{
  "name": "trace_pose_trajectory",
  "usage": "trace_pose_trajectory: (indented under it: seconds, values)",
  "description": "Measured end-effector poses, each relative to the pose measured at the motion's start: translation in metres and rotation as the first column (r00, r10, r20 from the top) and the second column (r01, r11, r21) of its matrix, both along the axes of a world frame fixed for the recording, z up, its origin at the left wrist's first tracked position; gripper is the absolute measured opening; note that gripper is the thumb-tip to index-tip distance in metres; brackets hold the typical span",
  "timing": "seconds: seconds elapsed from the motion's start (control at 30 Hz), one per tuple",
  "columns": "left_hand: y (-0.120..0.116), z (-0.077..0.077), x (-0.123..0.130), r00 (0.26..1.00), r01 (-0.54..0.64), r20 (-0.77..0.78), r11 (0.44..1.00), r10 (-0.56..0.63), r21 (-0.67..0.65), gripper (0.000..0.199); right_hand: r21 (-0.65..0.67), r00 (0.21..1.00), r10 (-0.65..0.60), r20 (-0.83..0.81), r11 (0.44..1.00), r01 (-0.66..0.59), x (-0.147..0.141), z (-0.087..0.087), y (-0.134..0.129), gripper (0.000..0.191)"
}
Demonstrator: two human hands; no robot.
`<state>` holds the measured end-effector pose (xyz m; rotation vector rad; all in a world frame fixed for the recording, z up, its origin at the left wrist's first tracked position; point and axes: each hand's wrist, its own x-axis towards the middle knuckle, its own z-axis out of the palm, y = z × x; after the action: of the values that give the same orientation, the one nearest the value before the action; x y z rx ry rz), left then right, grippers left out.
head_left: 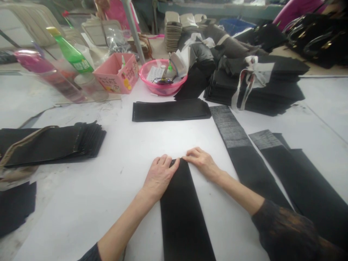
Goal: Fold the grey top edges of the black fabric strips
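Note:
A long black strip of sheet material (pixel 185 214), leather-like in look, runs from the bottom edge up the middle of the white table. At its far end my left hand (pixel 160 175) presses on the left corner, thumb and fingers closed on the edge. My right hand (pixel 202 163) is at the right corner of the same end, its fingertips pinched together on the edge and meeting the left thumb. Right of it lie more black strips (pixel 252 166), one with a greyish far section. Beyond my hands rests a short stack of black pieces (pixel 171 110).
Black stacks lie at left (pixel 54 141) and, tied with white strips, at back right (pixel 255 83). A pink basin (pixel 163 88), a pink box (pixel 116 74) and a tilted green bottle (pixel 72 52) stand at the back. Other people are partly visible beyond.

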<state>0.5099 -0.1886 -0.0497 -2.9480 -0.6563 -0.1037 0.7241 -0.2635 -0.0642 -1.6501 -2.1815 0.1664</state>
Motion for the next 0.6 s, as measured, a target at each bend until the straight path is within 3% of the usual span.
trace_pose_trajectory:
  seconds: [0.4,0.6]
  values:
    - [-0.0014,0.0023,0.0045,1.0,-0.004,-0.023,1.0,0.004,0.007,0.047,-0.033,1.0,-0.029,-0.007,0.999,0.029,-0.0015,0.0003,-0.0047,0.031]
    - [-0.0003,-0.0014,0.0033,1.0,-0.009,0.029,1.0,0.009,-0.022,0.045,0.019,0.994,-0.045,0.102,0.999,0.043,-0.0092,0.0003,-0.0064,0.03]
